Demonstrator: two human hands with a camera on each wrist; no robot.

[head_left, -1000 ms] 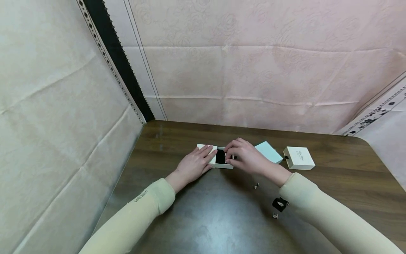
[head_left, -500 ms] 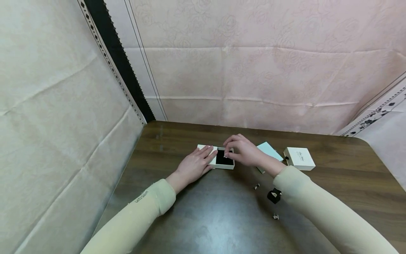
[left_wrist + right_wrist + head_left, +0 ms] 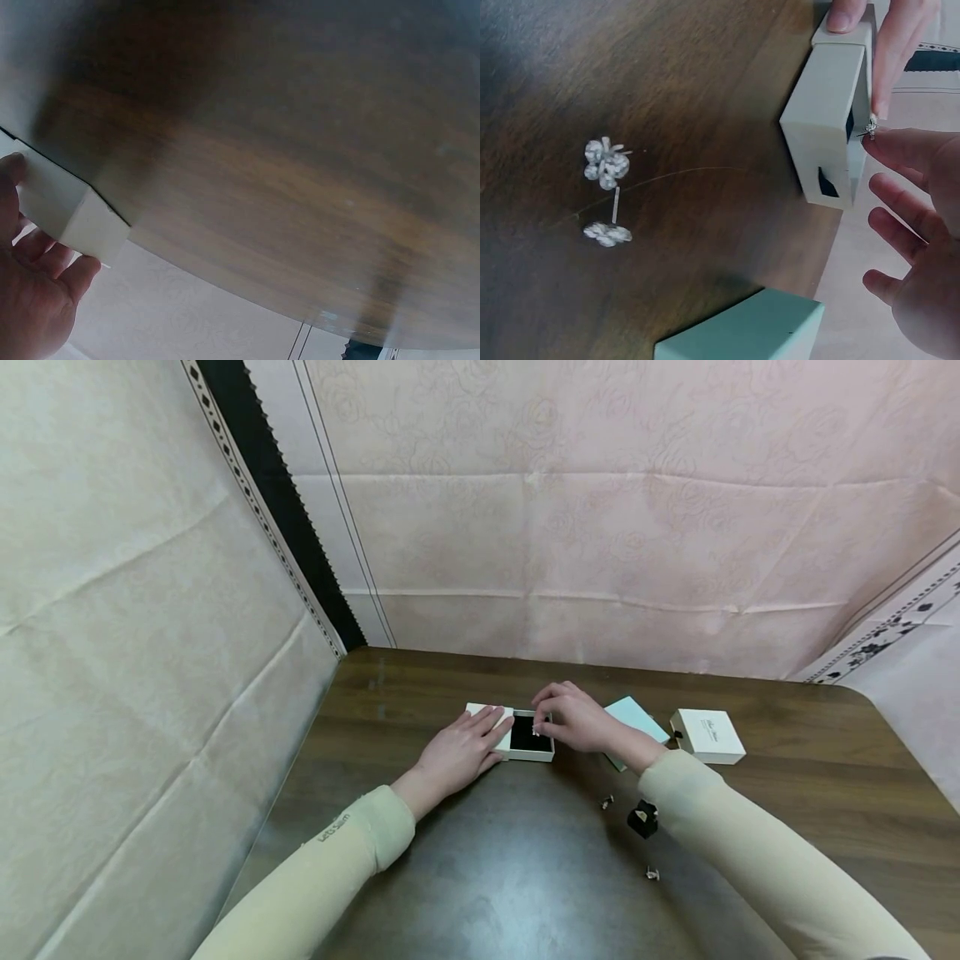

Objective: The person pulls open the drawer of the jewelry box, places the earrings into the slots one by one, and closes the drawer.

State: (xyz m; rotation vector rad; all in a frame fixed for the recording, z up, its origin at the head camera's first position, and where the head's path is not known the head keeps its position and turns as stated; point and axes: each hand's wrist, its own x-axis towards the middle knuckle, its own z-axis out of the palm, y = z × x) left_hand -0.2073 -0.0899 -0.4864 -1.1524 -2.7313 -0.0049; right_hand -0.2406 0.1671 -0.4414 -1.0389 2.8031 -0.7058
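A white drawer-style jewelry box (image 3: 531, 756) lies on the table, its tray partly slid out and showing a black lining. My left hand (image 3: 463, 745) lies over its cover and, in the left wrist view, holds it between thumb and fingers. Over the tray, my right hand (image 3: 576, 720) pinches a small sparkly stud earring (image 3: 871, 127) between thumb and forefinger. Its post points toward the black lining. Nearer me are two little shiny pieces of jewelry, one earring (image 3: 607, 802) and another (image 3: 652, 874), with a small black item (image 3: 642, 819) between them.
A mint-green box or lid (image 3: 636, 718) lies just right of my right hand. Beyond it sits a closed white box (image 3: 708, 736) with printing on top. Patterned cloth (image 3: 600, 552) hangs behind the wooden table (image 3: 420, 677).
My right hand first shifts slightly up and left over the tray, then settles a little lower. More of the black lining shows than a second ago. The left hand stays on the cover.
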